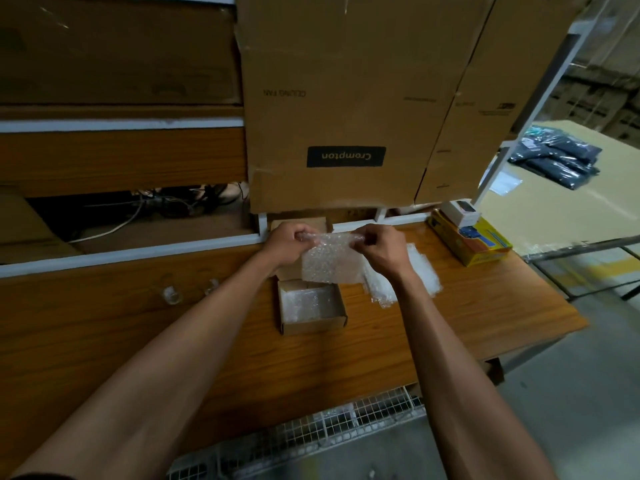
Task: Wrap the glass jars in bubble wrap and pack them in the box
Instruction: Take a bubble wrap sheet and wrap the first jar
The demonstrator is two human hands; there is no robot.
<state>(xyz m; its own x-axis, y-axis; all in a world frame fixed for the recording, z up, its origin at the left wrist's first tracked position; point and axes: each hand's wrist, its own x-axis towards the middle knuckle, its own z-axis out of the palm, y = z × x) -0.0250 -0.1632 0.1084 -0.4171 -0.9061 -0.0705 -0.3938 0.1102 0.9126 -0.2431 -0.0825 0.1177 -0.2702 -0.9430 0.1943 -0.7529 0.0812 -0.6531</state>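
- Hanging above the small open box (311, 308), a clear sheet of bubble wrap (329, 263) droops from both hands, its top edge bunched.
- Lining the box, more wrap shows pale inside; loose wrap pieces (415, 271) lie just right of it on the worktop (346, 358).
- Pinching the sheet's top corners, the left hand (287, 245) and right hand (379, 249) each keep a closed grip on it.
- Standing well left of the box, two glass jars (172, 293) look blurred and faint.
- Covering the box's far flap, the sheet and left hand hide it.
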